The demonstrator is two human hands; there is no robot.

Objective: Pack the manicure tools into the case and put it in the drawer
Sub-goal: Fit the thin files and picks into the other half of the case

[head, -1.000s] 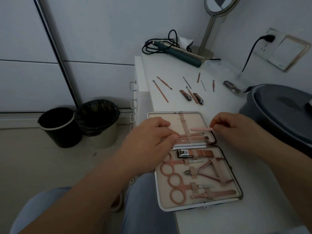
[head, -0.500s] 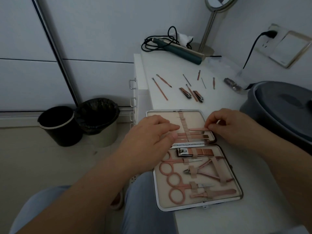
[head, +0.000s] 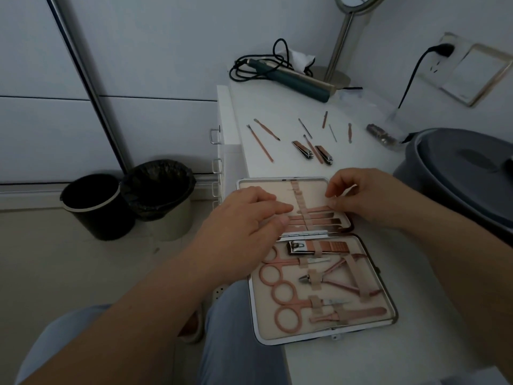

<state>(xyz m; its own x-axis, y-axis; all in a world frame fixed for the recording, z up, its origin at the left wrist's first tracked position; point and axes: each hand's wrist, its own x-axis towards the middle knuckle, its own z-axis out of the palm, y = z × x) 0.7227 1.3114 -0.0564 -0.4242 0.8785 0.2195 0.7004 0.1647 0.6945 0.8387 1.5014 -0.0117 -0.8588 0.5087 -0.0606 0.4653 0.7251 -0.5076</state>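
I see the open pink-lined metal-framed manicure case (head: 319, 259) lying on the white tabletop (head: 361, 168). My right hand (head: 369, 198) pinches a slim rose-gold tool (head: 319, 210) in its upper half; my left hand (head: 244, 229) lies there, fingers (head: 277, 209) straight.

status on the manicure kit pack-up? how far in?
Partway. Done: scissors, nippers and a clipper sit strapped in the open case. In hand: right hand pinches a flat tool in the strap; left hand steadies. Left: loose tools, closing, drawer.
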